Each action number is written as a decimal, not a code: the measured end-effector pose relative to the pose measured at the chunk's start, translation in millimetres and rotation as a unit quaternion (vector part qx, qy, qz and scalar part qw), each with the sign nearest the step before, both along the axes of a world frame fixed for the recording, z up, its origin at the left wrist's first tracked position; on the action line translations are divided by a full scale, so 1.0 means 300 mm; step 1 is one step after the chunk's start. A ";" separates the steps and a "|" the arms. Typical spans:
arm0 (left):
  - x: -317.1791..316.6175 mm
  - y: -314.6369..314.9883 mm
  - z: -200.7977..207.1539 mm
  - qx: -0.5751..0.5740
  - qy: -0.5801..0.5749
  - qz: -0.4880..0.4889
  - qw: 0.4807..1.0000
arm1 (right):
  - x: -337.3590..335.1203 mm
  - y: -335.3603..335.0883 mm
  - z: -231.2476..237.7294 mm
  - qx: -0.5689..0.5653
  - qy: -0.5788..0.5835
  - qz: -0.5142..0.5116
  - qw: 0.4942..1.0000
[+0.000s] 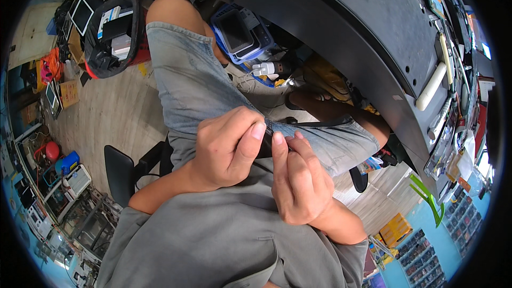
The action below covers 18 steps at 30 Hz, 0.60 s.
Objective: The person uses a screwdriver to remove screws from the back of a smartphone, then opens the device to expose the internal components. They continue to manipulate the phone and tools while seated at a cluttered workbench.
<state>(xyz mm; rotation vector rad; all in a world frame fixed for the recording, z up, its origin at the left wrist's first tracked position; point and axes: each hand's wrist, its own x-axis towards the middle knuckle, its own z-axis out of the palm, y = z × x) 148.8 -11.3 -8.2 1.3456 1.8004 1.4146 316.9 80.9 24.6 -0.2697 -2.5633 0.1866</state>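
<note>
My left hand [229, 146] is closed in a fist-like pinch, its thumb pressed against the curled forefinger. Close beside it, fingertips almost meeting, my right hand [302, 177] pinches with thumb and fingers. Something small and dark shows at the fingertips between them; its kind is too small to tell, and part of it is hidden by the fingers. Both hands are held in front of my grey shirt [224, 224], above my lap in faded denim shorts [194, 82].
A dark desk [341, 37] spans the upper right, with a white cylindrical rod [431, 86] near its edge. Below it sits a blue bin [265, 48] of devices. At left stand a lined waste bin [140, 26] and a chair armrest [118, 175]. Cluttered shelves line the far left.
</note>
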 end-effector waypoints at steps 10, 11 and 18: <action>-0.001 -0.004 -0.011 -0.001 -0.001 -0.016 1.000 | 0.025 -0.021 -0.004 -0.106 0.002 -0.023 0.994; 0.000 -0.001 -0.007 -0.004 -0.001 -0.016 1.000 | 0.030 -0.021 -0.007 -0.104 0.002 -0.024 0.994; 0.000 0.002 -0.028 -0.019 0.005 0.006 1.000 | 0.045 -0.022 -0.028 -0.097 -0.022 -0.021 0.995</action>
